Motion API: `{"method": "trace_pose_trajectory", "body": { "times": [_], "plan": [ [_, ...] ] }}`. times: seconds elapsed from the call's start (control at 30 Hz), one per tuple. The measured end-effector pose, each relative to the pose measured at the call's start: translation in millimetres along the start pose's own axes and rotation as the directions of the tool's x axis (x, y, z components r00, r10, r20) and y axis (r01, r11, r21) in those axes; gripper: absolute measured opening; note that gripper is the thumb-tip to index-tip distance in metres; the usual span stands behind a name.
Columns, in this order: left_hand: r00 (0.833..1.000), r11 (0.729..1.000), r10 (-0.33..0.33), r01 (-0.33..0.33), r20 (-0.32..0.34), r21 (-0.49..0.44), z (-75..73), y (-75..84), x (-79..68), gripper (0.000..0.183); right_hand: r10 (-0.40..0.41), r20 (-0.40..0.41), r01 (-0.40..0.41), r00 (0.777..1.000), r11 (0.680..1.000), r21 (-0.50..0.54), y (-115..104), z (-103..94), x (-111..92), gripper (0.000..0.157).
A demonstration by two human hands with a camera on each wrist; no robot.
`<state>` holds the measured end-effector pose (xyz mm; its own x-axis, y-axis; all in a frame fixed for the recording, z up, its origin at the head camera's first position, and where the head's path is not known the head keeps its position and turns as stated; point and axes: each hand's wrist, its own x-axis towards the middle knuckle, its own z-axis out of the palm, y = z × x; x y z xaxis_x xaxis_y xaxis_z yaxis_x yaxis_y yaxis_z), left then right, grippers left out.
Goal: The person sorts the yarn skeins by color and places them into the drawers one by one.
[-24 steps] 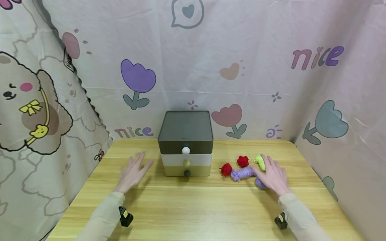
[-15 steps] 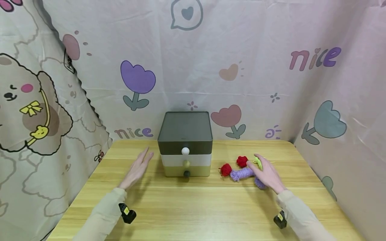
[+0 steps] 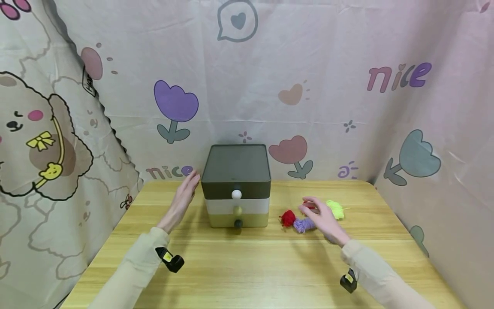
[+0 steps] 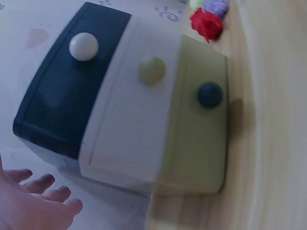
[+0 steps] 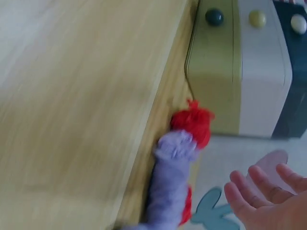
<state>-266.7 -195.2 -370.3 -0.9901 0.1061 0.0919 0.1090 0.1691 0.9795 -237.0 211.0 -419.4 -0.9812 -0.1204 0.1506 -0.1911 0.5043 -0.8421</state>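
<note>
Your left hand point(image 3: 180, 201) and right hand point(image 3: 322, 219) moved inward. Left fingers extended, empty, just beside the drawer box point(image 3: 236, 165); right fingers parted, empty, over the purple yarn point(image 3: 302, 225), red yarn ball point(image 3: 287, 218) nearer the box.

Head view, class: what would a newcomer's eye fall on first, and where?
It would likely be the three-tier box, dark, white and olive, standing towards the back of the table. Next come the red yarn, purple yarn and lime yarn to its right, near the person's right grip.
</note>
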Motion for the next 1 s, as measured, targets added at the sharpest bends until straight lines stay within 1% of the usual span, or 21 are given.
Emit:
{"method": "trace_pose_trajectory", "body": {
  "times": [0.07,0.17,0.33,0.4,0.47,0.57,0.63,0.77,0.83,0.87,0.93,1.0],
  "plan": [
    [1.0,0.998,-0.001,0.002,0.014,-0.06,1.8,4.8,1.9,0.07,-0.01,0.016,0.01,1.0,1.0,0.03,-6,5.6,1,0.049],
    [1.0,0.993,-0.005,0.009,0.03,-0.121,3.8,9.9,4.8,0.072,-0.017,0.032,0.015,0.999,0.998,0.068,-16,13.8,2,0.044],
    [0.998,0.98,-0.026,0.038,0.061,-0.197,4.3,13.6,9.9,0.07,0.008,0.097,-0.026,0.995,0.983,0.181,-36,25.9,3,0.042],
    [0.997,0.974,-0.04,0.054,0.068,-0.218,4.2,14.4,11.7,0.067,0.018,0.119,-0.046,0.993,0.97,0.238,-43,30.7,4,0.042],
    [0.996,0.971,-0.052,0.066,0.069,-0.231,4.4,15.4,13.3,0.065,0.027,0.134,-0.067,0.991,0.951,0.302,-49,35.8,5,0.042],
    [0.996,0.97,-0.062,0.076,0.069,-0.231,5.4,16.8,15.6,0.062,0.014,0.149,-0.071,0.989,0.921,0.384,-56,42.9,7,0.041],
    [0.996,0.971,-0.059,0.073,0.066,-0.228,6.0,17.4,17.0,0.061,-0.007,0.166,-0.066,0.986,0.901,0.43,-60,47.6,8,0.042],
    [0.997,0.976,-0.057,0.065,0.046,-0.209,5.8,17.3,18.6,0.059,-0.075,0.188,-0.028,0.979,0.869,0.494,-68,57.8,10,0.045],
    [0.998,0.978,-0.061,0.067,0.035,-0.2,4.9,16.7,18.9,0.058,-0.119,0.183,0.007,0.976,0.855,0.519,-71,64.2,13,0.045],
    [0.998,0.979,-0.064,0.068,0.03,-0.194,4.5,16.5,19.0,0.058,-0.173,0.173,0.053,0.97,0.84,0.54,-63,71.3,20,0.044],
    [0.998,0.979,-0.066,0.069,0.021,-0.189,3.7,15.9,19.1,0.058,-0.199,0.165,0.076,0.966,0.827,0.557,-67,77.8,23,0.043],
    [0.998,0.98,-0.065,0.067,0.02,-0.188,3.2,15.5,19.3,0.057,-0.211,0.164,0.081,0.964,0.815,0.574,-71,83.4,26,0.042]
  ]
}}
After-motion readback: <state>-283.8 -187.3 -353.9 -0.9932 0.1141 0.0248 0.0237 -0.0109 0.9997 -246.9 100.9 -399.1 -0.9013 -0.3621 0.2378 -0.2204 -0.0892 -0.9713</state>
